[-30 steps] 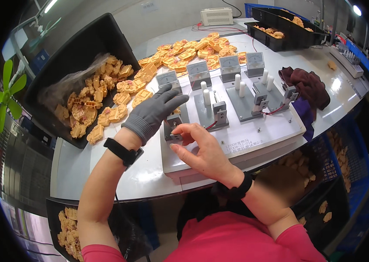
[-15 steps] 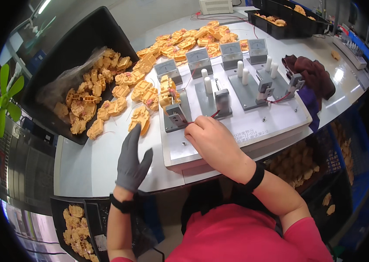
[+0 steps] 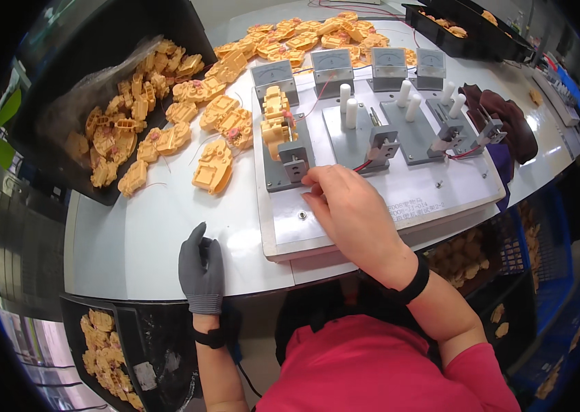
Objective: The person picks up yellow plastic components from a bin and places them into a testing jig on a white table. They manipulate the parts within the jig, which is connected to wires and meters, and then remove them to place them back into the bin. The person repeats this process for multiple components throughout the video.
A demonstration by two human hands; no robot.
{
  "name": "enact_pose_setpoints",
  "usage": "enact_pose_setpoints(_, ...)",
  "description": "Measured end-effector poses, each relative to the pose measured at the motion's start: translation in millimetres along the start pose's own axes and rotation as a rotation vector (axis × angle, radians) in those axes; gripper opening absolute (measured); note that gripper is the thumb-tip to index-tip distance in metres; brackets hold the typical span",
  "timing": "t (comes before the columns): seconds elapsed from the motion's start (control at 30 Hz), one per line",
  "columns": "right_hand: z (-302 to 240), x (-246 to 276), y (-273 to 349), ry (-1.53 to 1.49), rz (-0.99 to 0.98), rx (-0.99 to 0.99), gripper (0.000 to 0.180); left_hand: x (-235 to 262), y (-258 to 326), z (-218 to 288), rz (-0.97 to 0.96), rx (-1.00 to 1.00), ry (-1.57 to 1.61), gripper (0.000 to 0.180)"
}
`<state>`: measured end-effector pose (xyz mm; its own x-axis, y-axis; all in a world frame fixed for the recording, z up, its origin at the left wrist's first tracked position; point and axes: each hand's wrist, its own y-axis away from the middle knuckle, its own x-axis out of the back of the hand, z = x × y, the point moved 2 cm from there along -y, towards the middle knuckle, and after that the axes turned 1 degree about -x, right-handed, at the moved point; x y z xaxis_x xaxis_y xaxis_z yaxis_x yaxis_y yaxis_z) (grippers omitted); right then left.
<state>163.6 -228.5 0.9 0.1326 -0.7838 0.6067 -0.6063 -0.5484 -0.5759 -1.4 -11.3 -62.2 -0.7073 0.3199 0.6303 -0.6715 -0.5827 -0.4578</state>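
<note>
My bare right hand (image 3: pixel 355 209) is at the leftmost station of the white test fixture (image 3: pixel 372 223). Its curled fingertips touch or nearly touch the side of a grey clamp block (image 3: pixel 295 165); whatever they may pinch is hidden. Behind that block an orange plastic housing (image 3: pixel 276 123) stands upright on the grey base plate, a thin red wire rising from it toward a meter (image 3: pixel 273 73). My left hand (image 3: pixel 201 271), in a grey glove, hovers by the table's front edge, empty, fingers loosely bent and apart. Beyond it lies a single orange housing (image 3: pixel 213 167).
A tilted black bin (image 3: pixel 187 27) at the left spills orange housings onto the table, with a heap (image 3: pixel 304 40) behind the meters. White pegs (image 3: pixel 351 113) stand on the other stations. A dark cloth (image 3: pixel 509 127) lies right of the fixture. Another black bin (image 3: pixel 129 336) stands below.
My left hand has drawn back from beside the loose housing toward the table's front edge, its fingers now more bent. My right hand stays at the leftmost clamp block. The view has shifted slightly.
</note>
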Motion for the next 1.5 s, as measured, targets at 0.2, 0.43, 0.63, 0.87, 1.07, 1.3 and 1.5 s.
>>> enact_pose_setpoints(0.2, -8, 1, -1, -0.013, 0.008, -0.03, 0.026, 6, 1, 6, -0.002, -0.051, -0.075, 0.033)
enact_pose_setpoints(0.43, -8, 2, 0, -0.024, 0.031, -0.042, 0.022, 7, 0, 7, -0.062, 0.04, -0.044, 0.029)
enact_pose_setpoints(0.63, -9, 2, 1, 0.019, -0.007, 0.123, 0.012, 6, -2, 6, 0.021, -0.038, -0.053, 0.028)
enact_pose_setpoints(0.87, -11, 4, 3, 0.001, -0.09, 0.135, 0.011, 6, 0, 5, 0.02, 0.01, -0.036, 0.026)
enact_pose_setpoints(1.07, -10, 3, 2, 0.015, -0.102, 0.123, 0.011, 6, 1, 4, 0.021, 0.017, -0.035, 0.026)
enact_pose_setpoints(1.3, -10, 3, 3, 0.063, -0.093, 0.168, 0.011, 8, 1, 6, -0.013, 0.025, -0.039, 0.028)
enact_pose_setpoints(1.5, -10, 4, 3, 0.082, -0.086, 0.177, 0.011, 6, 1, 5, 0.035, 0.008, -0.026, 0.026)
